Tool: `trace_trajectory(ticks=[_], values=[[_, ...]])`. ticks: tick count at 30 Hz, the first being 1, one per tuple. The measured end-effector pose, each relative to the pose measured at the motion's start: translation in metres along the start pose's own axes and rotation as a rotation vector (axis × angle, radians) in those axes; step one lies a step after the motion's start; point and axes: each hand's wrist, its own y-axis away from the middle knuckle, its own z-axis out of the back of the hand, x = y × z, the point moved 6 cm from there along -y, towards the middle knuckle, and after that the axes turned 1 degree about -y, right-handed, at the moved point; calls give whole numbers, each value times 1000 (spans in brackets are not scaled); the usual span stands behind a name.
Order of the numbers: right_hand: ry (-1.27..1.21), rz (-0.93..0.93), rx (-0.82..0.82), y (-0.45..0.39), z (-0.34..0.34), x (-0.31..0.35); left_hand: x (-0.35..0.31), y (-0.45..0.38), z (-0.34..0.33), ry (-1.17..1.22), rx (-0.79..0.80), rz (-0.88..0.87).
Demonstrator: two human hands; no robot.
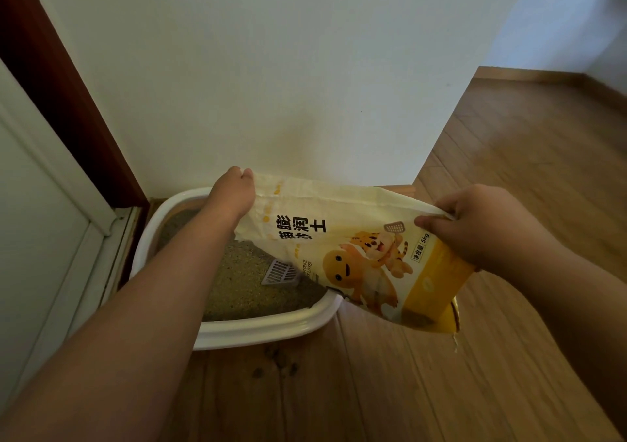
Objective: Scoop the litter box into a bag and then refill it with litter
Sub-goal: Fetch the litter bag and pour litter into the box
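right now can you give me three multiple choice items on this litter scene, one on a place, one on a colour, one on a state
1. Where does the scoop lie?
A. on the wooden floor
B. on the litter inside the litter box
C. inside the bag

2. What colour is the litter box's rim?
A. white
B. blue
C. black

3. How is the litter bag held?
A. by one hand, upright
B. lying flat on the floor
C. by both hands, over the box

Answers: 1 B, the grey slotted scoop rests on the grains in the box. 2 A, the rim shows white. 3 C, the left hand and right hand each pinch an edge of the bag.
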Motion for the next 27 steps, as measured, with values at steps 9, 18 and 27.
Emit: trace_trajectory(ticks=[9,18,27], values=[[22,-7,-18,4,3,-2,-2,-1,6,256,48,80],[72,19,-28,4,3,4,2,-1,6,13,-46,-74],[109,59,-41,6,13,11,-1,-7,-3,-104,-55,-73]])
